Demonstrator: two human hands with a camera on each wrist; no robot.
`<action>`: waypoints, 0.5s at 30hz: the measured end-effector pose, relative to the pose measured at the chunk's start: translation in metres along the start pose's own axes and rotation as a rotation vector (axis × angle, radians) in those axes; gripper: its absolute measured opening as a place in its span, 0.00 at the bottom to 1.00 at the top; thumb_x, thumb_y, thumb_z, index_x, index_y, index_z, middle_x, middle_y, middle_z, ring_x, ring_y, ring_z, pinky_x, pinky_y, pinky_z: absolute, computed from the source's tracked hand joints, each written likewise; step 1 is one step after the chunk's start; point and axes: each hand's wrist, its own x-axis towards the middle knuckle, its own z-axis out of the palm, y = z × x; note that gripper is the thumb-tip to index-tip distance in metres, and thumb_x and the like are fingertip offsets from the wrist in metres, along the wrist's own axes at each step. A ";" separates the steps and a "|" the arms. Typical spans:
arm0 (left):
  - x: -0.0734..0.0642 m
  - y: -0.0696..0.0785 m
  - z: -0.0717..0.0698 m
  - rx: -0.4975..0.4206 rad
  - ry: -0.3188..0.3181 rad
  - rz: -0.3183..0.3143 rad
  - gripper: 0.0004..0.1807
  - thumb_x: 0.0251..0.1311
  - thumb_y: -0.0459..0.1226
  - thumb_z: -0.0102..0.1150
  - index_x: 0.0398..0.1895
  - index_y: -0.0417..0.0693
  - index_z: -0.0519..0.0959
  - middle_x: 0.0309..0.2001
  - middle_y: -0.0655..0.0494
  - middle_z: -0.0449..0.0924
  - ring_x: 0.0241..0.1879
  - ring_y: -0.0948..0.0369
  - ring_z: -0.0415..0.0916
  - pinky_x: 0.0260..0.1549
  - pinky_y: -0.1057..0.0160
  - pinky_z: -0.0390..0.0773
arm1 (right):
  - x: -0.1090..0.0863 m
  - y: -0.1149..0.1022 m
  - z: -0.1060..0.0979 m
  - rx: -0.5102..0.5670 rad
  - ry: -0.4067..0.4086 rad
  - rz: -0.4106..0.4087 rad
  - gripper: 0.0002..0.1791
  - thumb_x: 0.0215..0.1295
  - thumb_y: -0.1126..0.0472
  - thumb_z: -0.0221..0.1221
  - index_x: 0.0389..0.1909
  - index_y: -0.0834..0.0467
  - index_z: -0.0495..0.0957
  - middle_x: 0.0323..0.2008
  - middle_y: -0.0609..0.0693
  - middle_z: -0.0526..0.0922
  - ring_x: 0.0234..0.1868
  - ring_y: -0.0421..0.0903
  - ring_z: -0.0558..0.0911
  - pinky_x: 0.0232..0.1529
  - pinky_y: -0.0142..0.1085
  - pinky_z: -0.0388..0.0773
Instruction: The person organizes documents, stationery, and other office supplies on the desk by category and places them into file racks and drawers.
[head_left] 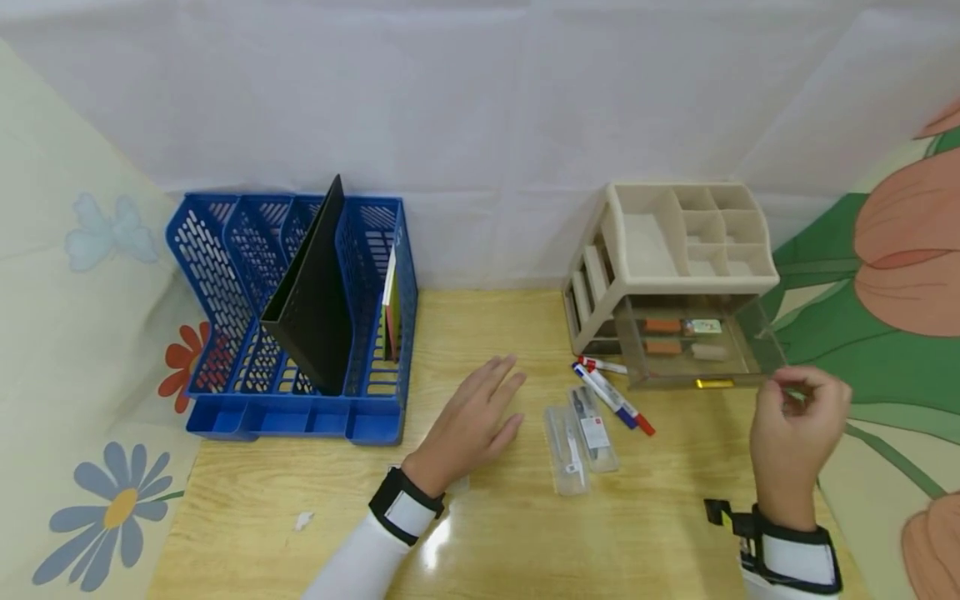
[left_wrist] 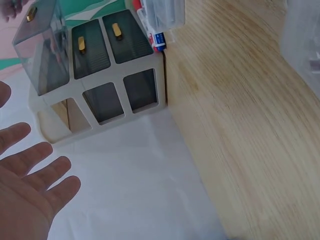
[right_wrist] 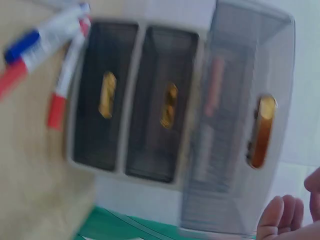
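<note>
My left hand (head_left: 471,423) is held above the table with its fingers stretched out, gripping nothing. Beside it lie two clear plastic cases (head_left: 567,450), one of them holding a compass-like tool. My right hand (head_left: 801,425) has loosely curled fingers with nothing visible between them, by the front right corner of a pulled-out drawer (head_left: 708,382). That see-through top drawer belongs to a beige desk organizer (head_left: 693,287); inside are reddish-brown blocks (head_left: 663,336) and small pale items. In the right wrist view, a gold handle (right_wrist: 261,132) shows on the drawer, apart from the fingertips (right_wrist: 272,215).
Several markers (head_left: 611,396) with red and blue caps lie in front of the organizer. At the left stands a blue file rack (head_left: 375,421) with a black folder (head_left: 311,304) and thin booklets (head_left: 391,308). A white scrap (head_left: 303,521) lies on the wooden table (head_left: 495,550).
</note>
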 end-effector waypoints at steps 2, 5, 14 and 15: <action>0.002 0.002 0.001 0.015 0.002 0.011 0.31 0.64 0.45 0.54 0.67 0.38 0.67 0.68 0.36 0.66 0.68 0.44 0.61 0.68 0.48 0.63 | -0.008 0.005 0.000 0.050 0.009 0.082 0.08 0.61 0.77 0.51 0.38 0.67 0.75 0.40 0.40 0.69 0.37 0.37 0.73 0.31 0.18 0.70; 0.002 0.004 0.002 0.035 0.000 0.025 0.32 0.64 0.46 0.54 0.67 0.38 0.67 0.68 0.36 0.66 0.68 0.44 0.61 0.68 0.49 0.64 | -0.018 0.009 0.001 0.245 0.015 0.209 0.10 0.61 0.77 0.52 0.40 0.64 0.74 0.40 0.50 0.72 0.36 0.41 0.75 0.30 0.19 0.75; -0.004 0.010 0.009 0.040 -0.045 0.104 0.32 0.63 0.46 0.53 0.67 0.40 0.67 0.70 0.36 0.63 0.68 0.42 0.60 0.67 0.47 0.64 | -0.034 0.012 0.002 1.437 -0.162 0.704 0.07 0.70 0.79 0.43 0.41 0.74 0.70 0.40 0.65 0.77 0.42 0.58 0.80 0.46 0.50 0.84; -0.005 0.011 0.010 0.032 -0.051 0.109 0.32 0.62 0.46 0.54 0.68 0.40 0.66 0.70 0.36 0.62 0.69 0.43 0.58 0.67 0.47 0.64 | -0.034 0.013 0.002 1.503 -0.203 0.736 0.10 0.72 0.78 0.40 0.39 0.75 0.71 0.41 0.65 0.78 0.44 0.59 0.80 0.49 0.51 0.82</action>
